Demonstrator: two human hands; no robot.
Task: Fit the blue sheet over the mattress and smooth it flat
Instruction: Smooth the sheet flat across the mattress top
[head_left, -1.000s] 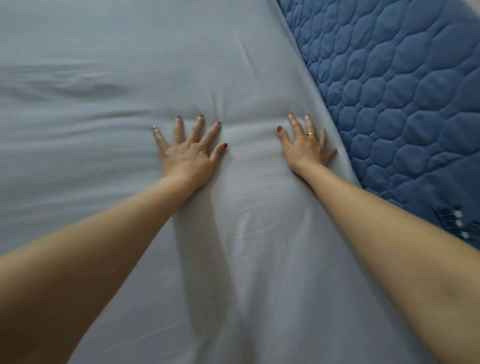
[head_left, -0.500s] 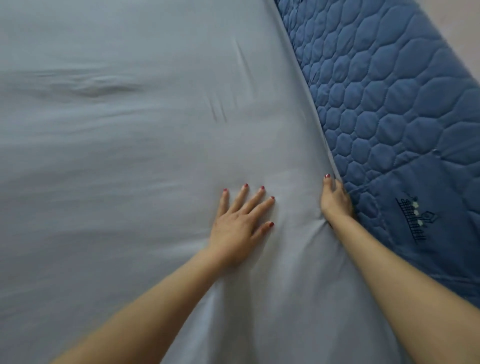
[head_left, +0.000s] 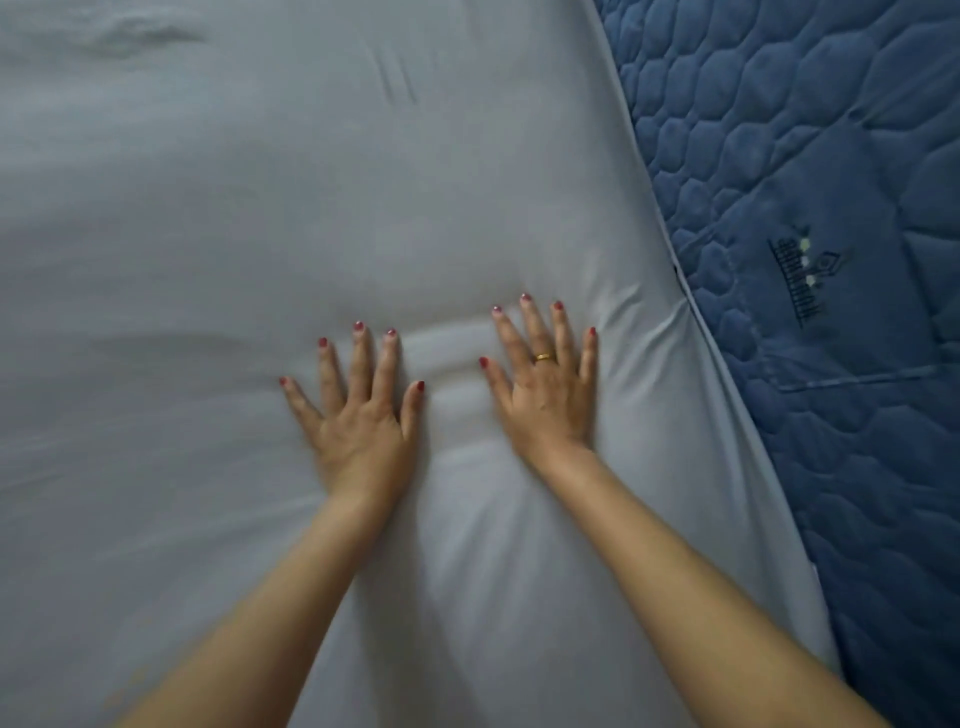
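The pale blue sheet covers most of the view, stretched over the mattress. Its edge runs diagonally down the right, leaving the dark blue quilted mattress bare beyond it. My left hand lies palm down on the sheet with fingers spread. My right hand, wearing a gold ring, presses flat beside it, fingers apart, closer to the sheet's edge. A small fold of fabric bunches between the two hands. Faint creases show near the top and at the upper left.
The quilted mattress carries a dark stitched logo to the right of my right hand. A small pucker in the sheet's hem sits at the edge beside that hand.
My right hand left the sheet's edge, where it was curled, and now lies flat and spread on the sheet. My left hand shifted left. The view has shifted too.
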